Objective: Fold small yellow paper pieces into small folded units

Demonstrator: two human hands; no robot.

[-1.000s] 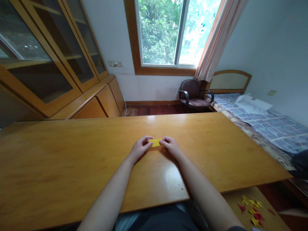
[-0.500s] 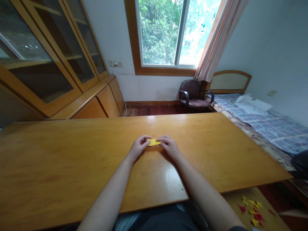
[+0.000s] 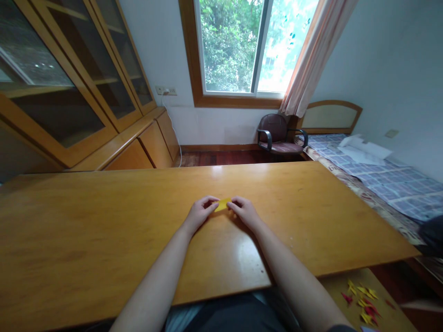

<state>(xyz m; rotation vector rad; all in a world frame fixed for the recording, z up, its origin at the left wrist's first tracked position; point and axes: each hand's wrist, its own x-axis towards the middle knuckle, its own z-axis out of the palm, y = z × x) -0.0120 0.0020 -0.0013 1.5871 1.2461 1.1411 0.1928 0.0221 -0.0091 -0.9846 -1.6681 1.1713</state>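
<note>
A small piece of yellow paper (image 3: pixel 222 204) is held between my two hands just above the wooden table (image 3: pixel 114 230). My left hand (image 3: pixel 202 209) pinches its left end between thumb and fingers. At the right end, my right hand (image 3: pixel 243 210) grips the paper the same way. The paper is tilted, its right end a little farther from me, and its edges at both ends are partly hidden by my fingers.
Several folded yellow and red paper pieces (image 3: pixel 367 302) lie on a lower surface (image 3: pixel 341 295) at the right. Past the table stand a chair (image 3: pixel 277 133) and a bed (image 3: pixel 391 177). A glass-door cabinet (image 3: pixel 114 124) lines the left wall.
The yellow paper has turned and tilted, showing a darker face. My right hand has shifted slightly along its right end; both hands stay in nearly the same place.
</note>
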